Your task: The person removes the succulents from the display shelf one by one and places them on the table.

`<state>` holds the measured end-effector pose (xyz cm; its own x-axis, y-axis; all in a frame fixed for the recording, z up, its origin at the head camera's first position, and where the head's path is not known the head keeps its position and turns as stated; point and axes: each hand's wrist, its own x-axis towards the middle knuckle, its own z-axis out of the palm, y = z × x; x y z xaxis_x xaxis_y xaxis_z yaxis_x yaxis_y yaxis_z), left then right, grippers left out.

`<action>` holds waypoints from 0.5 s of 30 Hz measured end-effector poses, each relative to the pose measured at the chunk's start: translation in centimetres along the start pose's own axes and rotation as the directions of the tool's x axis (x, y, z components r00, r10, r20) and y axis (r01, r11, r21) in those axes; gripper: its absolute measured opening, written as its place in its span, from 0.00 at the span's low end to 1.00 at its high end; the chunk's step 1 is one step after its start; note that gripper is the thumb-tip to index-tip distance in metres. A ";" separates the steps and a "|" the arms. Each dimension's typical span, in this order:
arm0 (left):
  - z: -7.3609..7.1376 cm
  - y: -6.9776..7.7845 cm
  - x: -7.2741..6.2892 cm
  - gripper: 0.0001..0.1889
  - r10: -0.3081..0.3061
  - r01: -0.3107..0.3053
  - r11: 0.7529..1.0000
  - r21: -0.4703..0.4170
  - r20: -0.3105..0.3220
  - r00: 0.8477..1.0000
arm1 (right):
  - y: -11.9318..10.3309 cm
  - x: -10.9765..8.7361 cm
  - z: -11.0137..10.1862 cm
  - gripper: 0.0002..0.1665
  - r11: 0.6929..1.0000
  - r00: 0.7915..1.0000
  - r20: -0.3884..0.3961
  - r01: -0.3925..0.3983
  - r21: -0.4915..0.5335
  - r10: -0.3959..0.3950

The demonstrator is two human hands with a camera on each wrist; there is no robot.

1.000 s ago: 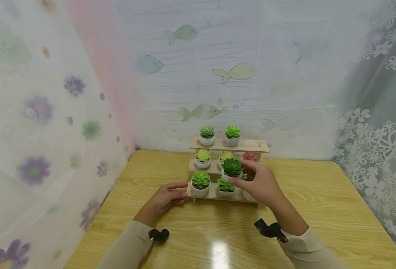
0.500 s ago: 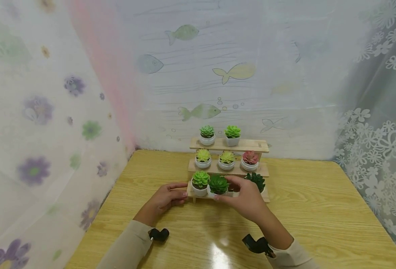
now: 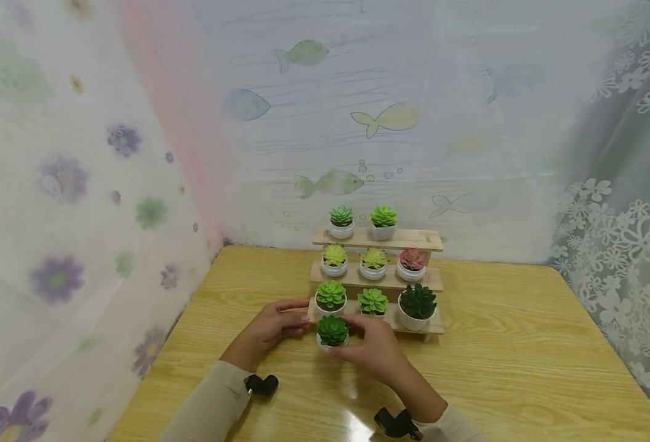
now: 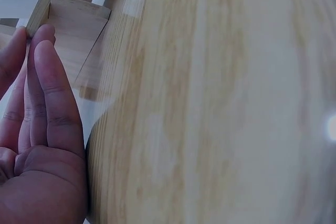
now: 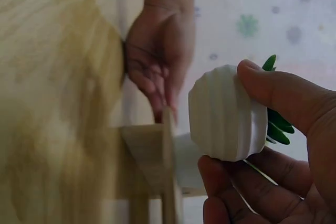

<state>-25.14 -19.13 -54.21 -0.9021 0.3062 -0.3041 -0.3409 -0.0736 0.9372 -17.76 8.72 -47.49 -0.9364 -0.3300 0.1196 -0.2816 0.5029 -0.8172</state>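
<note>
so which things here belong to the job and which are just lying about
Belonging:
potted succulent in the right hand
wooden stand, pinched by the left hand
probably the eight potted plants on it

Surroundings only:
table
fish-print backdrop
flowered curtain

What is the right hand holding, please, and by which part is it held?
The right hand holds a dark green potted succulent by its ribbed white pot, with the fingers on opposite sides.
</note>
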 end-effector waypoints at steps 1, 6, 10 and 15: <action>0.0 0.0 0.0 0.28 0.000 0.000 1.000 0.001 0.001 1.000 | 0.2 0.1 0.4 0.40 1.000 1.000 0.005 0.003 0.001 -0.003; -0.2 -0.1 0.2 0.29 0.002 -0.002 1.000 -0.006 0.025 1.000 | 1.0 0.3 2.2 0.37 1.000 0.999 0.038 -0.009 -0.002 0.009; -0.2 -0.1 0.3 0.28 0.007 -0.006 1.000 -0.015 0.041 0.999 | 1.4 0.2 3.7 0.35 1.000 0.998 0.067 -0.010 -0.017 0.011; -0.1 -0.1 0.2 0.28 0.007 -0.006 1.000 -0.020 0.027 1.000 | 1.6 0.2 5.1 0.33 1.000 0.997 0.081 -0.012 0.013 0.011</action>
<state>-25.29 -19.15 -54.39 -0.8969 0.3316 -0.2927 -0.3402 -0.0944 0.9356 -17.36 5.33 -51.65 -0.9194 -0.3879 0.0649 -0.2676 0.4961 -0.8260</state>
